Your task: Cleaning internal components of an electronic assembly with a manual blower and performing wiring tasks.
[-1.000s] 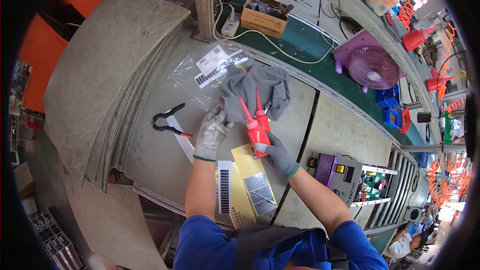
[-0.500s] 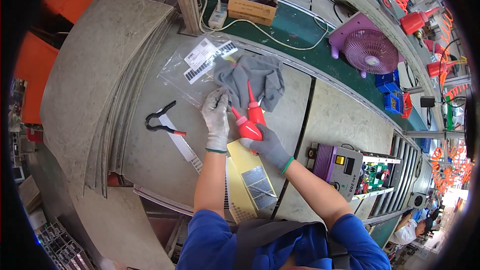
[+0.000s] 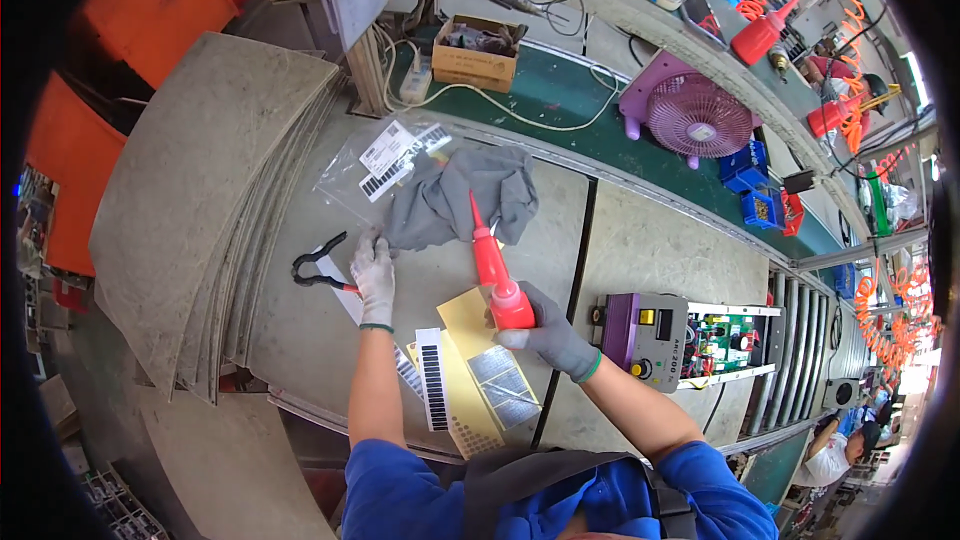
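Red cone-tipped plastic bottle (image 3: 512, 311) fills my right hand (image 3: 556, 336) alone; my left hand (image 3: 374, 281) (grip unclear) withdrew toward nine o'clock.

My left hand (image 3: 373, 280) is gloved in off-white with a dark green cuff, my right hand (image 3: 555, 340) in grey edged with brighter green. The squeeze bottle (image 3: 513, 307) in my right fingers is bright red, as is the second bottle (image 3: 488, 255) just past it. I see a plain grey cloth (image 3: 465, 197), a yellow sheet (image 3: 457, 315) with grey dots and silvery rectangles, and a white label strip (image 3: 433, 380) barred in black.
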`<state>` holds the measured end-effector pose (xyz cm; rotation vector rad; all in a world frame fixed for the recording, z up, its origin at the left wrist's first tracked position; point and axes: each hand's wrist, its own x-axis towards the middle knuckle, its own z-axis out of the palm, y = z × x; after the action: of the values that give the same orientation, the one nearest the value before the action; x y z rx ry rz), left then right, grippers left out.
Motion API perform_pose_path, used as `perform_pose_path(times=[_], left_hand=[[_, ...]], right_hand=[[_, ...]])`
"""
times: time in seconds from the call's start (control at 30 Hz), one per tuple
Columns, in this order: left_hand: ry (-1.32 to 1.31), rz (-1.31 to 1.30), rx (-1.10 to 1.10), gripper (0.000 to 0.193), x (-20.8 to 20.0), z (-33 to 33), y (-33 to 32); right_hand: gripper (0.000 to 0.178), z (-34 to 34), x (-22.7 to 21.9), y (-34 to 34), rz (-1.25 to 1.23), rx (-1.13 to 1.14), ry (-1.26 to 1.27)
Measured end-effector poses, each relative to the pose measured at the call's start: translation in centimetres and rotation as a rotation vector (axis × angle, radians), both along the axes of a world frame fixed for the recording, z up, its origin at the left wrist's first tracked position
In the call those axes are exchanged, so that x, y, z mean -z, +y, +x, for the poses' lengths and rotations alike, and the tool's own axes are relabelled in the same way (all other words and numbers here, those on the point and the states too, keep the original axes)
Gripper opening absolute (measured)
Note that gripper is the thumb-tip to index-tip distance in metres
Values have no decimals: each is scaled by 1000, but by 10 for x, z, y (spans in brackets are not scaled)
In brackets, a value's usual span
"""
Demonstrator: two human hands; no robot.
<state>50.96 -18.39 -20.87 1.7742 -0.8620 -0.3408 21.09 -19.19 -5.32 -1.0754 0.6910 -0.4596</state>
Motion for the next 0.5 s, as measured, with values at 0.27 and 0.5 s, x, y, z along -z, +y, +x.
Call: perform_pose_path(times=[0.27, 0.5], left_hand=[[-284, 183, -151, 55, 5, -13, 44], [-289, 119, -232, 60, -5, -21, 73]], right_hand=[[67, -33, -27, 22, 55, -137, -188], [71, -56, -52, 49, 16, -127, -222]])
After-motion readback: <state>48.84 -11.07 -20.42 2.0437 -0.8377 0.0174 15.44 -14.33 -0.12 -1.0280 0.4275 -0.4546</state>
